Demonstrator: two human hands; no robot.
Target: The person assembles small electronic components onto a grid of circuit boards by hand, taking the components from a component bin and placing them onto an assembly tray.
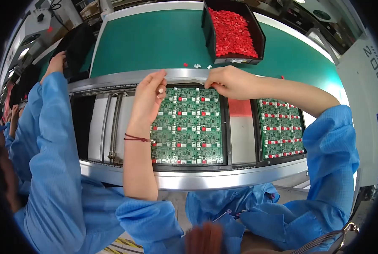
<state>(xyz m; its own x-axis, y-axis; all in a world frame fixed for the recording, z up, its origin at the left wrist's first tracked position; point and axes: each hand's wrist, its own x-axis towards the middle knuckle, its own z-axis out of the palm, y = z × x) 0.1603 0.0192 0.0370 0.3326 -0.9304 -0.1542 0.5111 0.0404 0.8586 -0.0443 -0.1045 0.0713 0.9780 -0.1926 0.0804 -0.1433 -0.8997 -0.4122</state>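
Observation:
My left hand (150,95) is closed above the left edge of a green circuit board panel (191,120). A small white piece (160,90), which looks like a connector, shows between its curled fingers. My right hand (229,81) reaches in from the right, its fingers pinched together at the panel's upper right corner. Whatever those fingertips hold, if anything, is hidden. Rows of white and red connectors stand on the panel, which lies in a black frame (225,139) on the conveyor.
A black bin (235,60) of small red pieces (233,34) stands on the green bench top (155,38). Loose white pieces (197,66) lie before it. Another populated panel (281,127) sits to the right on the conveyor rails (189,180). A co-worker's blue sleeve (55,139) is at left.

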